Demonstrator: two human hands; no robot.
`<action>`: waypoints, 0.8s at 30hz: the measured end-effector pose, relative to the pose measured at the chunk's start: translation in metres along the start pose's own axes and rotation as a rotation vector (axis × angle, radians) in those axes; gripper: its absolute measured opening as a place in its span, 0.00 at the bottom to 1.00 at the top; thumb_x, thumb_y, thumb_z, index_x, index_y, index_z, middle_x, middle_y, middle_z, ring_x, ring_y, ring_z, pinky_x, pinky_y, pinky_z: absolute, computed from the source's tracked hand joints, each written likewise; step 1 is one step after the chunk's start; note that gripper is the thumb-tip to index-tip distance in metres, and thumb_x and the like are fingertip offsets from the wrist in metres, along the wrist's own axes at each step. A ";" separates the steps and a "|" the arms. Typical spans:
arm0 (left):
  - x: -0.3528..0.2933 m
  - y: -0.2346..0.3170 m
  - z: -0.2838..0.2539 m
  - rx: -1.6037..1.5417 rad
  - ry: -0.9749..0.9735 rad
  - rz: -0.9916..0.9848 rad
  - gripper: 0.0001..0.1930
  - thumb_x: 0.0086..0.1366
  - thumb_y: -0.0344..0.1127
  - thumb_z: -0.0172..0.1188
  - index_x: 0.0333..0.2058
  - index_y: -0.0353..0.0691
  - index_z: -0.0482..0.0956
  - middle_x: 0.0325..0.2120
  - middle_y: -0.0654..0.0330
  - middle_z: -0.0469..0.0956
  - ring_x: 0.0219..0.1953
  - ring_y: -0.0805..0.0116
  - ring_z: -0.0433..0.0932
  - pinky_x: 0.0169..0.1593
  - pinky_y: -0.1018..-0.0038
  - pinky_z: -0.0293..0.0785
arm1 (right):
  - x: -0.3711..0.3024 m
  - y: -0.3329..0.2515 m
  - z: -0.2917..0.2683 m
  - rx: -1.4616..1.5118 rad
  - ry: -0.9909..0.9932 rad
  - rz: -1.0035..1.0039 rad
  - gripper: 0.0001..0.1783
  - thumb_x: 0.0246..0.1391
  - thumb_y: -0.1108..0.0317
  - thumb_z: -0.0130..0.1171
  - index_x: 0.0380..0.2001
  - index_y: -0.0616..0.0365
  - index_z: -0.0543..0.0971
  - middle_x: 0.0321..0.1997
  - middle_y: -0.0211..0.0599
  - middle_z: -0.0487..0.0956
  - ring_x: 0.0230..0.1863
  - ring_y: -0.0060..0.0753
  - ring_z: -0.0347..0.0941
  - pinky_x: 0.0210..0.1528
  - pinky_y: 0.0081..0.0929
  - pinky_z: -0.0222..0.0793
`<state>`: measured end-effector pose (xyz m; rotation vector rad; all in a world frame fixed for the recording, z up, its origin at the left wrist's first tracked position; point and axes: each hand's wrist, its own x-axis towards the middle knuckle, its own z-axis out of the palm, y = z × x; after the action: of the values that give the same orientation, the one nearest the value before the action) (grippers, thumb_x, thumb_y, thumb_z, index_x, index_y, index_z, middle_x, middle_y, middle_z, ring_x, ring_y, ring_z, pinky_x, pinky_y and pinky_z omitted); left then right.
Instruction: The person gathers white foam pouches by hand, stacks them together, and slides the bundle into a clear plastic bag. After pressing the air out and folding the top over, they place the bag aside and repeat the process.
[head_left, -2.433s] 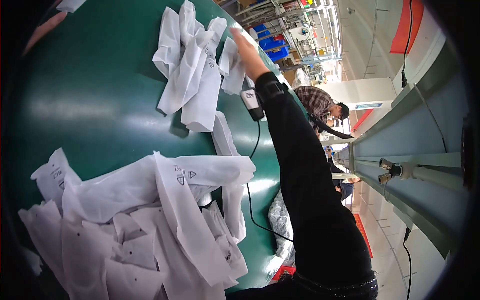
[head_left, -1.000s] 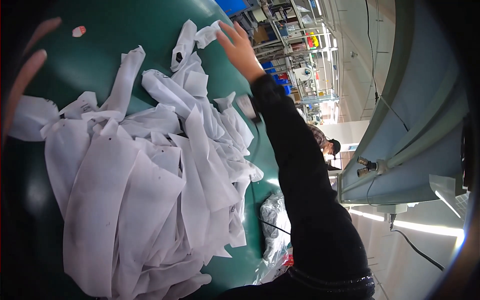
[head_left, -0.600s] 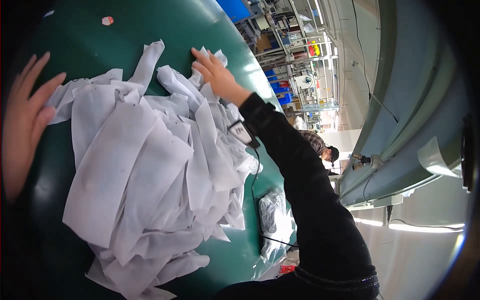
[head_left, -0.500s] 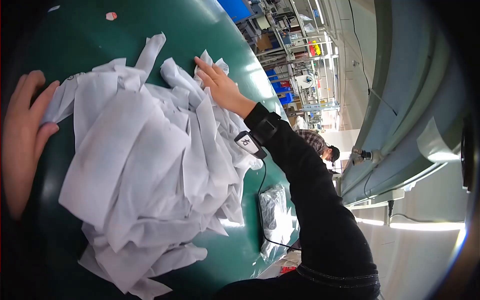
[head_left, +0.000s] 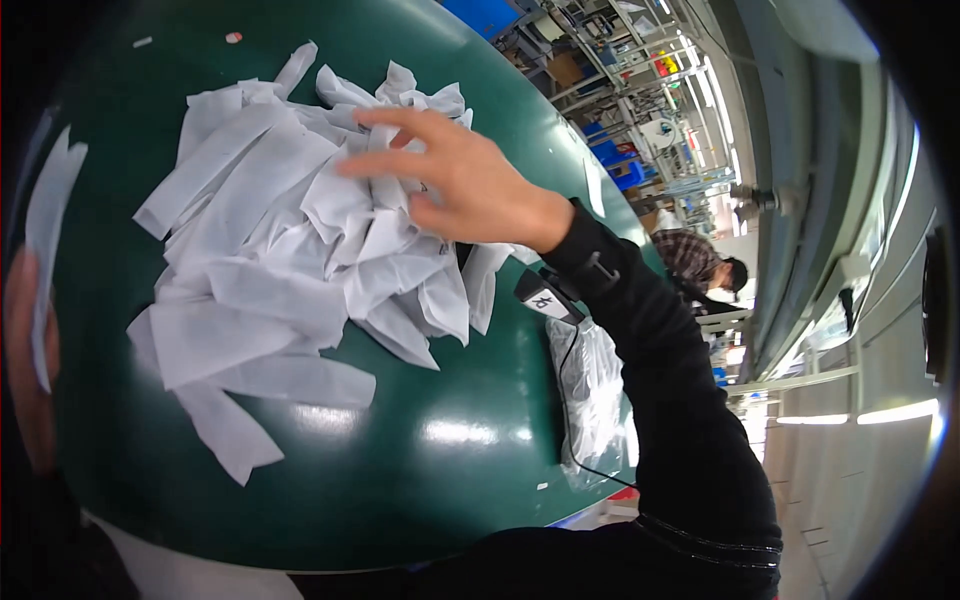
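Observation:
A loose pile of white strips (head_left: 250,190), thin and paper-like, some creased or folded, lies on the green tabletop (head_left: 430,490). At the far left edge of the view, my left hand (head_left: 22,350) holds a single long white strip (head_left: 50,220) upright, apart from the pile. That hand is dark and partly cut off, its fingers mostly behind the strip. My right hand (head_left: 470,180) hovers over the right part of the pile, fingers spread and slightly blurred, with nothing held. A black wristband device (head_left: 548,298) with a cable sits at my right wrist.
A clear plastic bag (head_left: 590,390) with pale contents rests on the table right of the pile. Small scraps (head_left: 233,38) lie at the far left. Beyond the table's right edge stand shelving (head_left: 640,90) and a person in a checked shirt (head_left: 685,258).
My left hand has drawn back from the pile with one white strip. My right hand has lifted off the strips and spread its fingers. The view has shifted, showing more front tabletop.

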<state>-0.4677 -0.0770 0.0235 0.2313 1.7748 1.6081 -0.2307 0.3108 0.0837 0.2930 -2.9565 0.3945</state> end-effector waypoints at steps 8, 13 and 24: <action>-0.169 -0.063 0.118 -0.175 -0.138 0.118 0.27 0.64 0.34 0.56 0.60 0.30 0.63 0.49 0.58 0.72 0.49 0.73 0.71 0.50 0.77 0.69 | -0.041 0.005 0.018 -0.117 0.276 0.012 0.15 0.42 0.76 0.57 0.38 0.53 0.78 0.40 0.37 0.77 0.39 0.48 0.73 0.39 0.41 0.71; -0.236 -0.084 0.204 -0.023 -0.423 0.082 0.24 0.63 0.35 0.58 0.57 0.33 0.67 0.48 0.61 0.72 0.48 0.73 0.70 0.53 0.75 0.67 | -0.103 -0.029 -0.025 -0.042 0.821 0.204 0.11 0.45 0.78 0.55 0.35 0.59 0.77 0.34 0.44 0.78 0.35 0.51 0.75 0.37 0.39 0.71; -0.251 -0.146 0.287 0.725 -0.484 0.759 0.22 0.57 0.26 0.60 0.52 0.38 0.75 0.44 0.51 0.75 0.47 0.58 0.74 0.53 0.71 0.69 | -0.294 -0.150 -0.066 -0.141 0.353 0.467 0.10 0.50 0.70 0.53 0.36 0.60 0.77 0.31 0.49 0.78 0.36 0.54 0.75 0.40 0.45 0.70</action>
<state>-0.0640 -0.0231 -0.0045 1.6393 1.8848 1.1017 0.0935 0.2376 0.1346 -0.4459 -2.6558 0.2510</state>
